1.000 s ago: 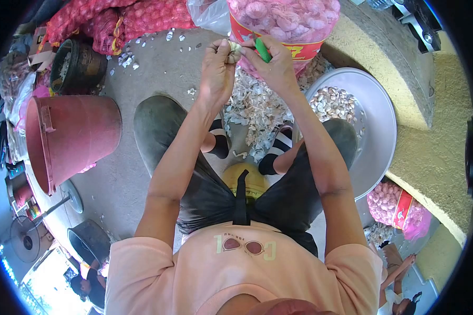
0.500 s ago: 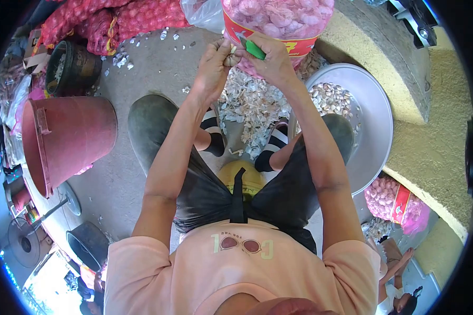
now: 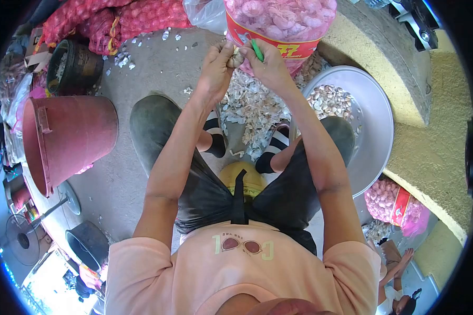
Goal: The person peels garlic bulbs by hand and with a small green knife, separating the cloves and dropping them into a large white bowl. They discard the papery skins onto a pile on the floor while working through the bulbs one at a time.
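My left hand (image 3: pixel 215 69) is closed on a pale garlic bulb (image 3: pixel 235 58), held in front of the red-banded mesh sack of garlic (image 3: pixel 281 21). Just right of it, my right hand (image 3: pixel 267 65) grips a small green-handled knife (image 3: pixel 257 50), with its fingers against the bulb. Below both hands, a heap of garlic skins (image 3: pixel 255 105) covers the floor between my feet. A wide grey basin (image 3: pixel 373 126) beside my right knee holds loose garlic cloves (image 3: pixel 331 101).
At left are a pink bucket (image 3: pixel 79 139), a dark bucket (image 3: pixel 68 68) and a fan (image 3: pixel 22 239). Red mesh sacks (image 3: pixel 147 17) lie at the top left. A yellow wall (image 3: pixel 431 157) curves along the right, near another garlic sack (image 3: pixel 391 202) and a seated person (image 3: pixel 397 299).
The green-handled knife has turned more upright in my right hand. Both hands stay together at the bulb, now slightly lower against the sack.
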The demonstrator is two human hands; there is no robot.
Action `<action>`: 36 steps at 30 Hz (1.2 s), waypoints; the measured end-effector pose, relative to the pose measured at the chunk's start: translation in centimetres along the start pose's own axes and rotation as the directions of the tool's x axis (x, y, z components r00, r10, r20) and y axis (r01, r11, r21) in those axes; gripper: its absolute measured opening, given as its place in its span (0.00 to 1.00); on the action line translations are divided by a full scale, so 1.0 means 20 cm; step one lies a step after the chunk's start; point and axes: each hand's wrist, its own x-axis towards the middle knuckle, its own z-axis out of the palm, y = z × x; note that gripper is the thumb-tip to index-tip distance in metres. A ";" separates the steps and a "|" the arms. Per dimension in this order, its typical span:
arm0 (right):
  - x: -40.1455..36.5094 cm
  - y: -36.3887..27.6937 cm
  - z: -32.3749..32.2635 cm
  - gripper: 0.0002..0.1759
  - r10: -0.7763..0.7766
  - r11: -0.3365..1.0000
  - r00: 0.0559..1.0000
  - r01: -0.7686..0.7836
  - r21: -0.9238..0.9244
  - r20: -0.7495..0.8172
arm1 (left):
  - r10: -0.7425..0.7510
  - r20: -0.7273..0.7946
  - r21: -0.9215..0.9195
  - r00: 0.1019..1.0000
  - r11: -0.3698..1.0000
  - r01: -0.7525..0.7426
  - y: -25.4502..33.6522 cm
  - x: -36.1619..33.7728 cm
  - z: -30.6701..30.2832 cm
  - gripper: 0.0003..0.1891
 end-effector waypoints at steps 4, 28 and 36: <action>-0.01 -0.02 -0.01 0.14 -0.050 0.999 0.997 0.048 -0.024 -0.062 | 0.010 -0.047 -0.043 0.999 0.999 -0.012 0.02 -0.01 0.03 0.11; -0.04 -0.13 -0.01 0.11 -0.239 0.901 0.963 0.171 -0.398 -0.125 | 0.165 -0.129 0.090 0.978 0.984 -0.154 -0.02 -0.02 0.06 0.12; -0.03 0.00 -0.01 0.14 -0.069 0.928 0.983 0.001 -0.372 -0.169 | 0.131 -0.105 -0.065 0.986 0.988 -0.139 -0.02 0.02 -0.02 0.10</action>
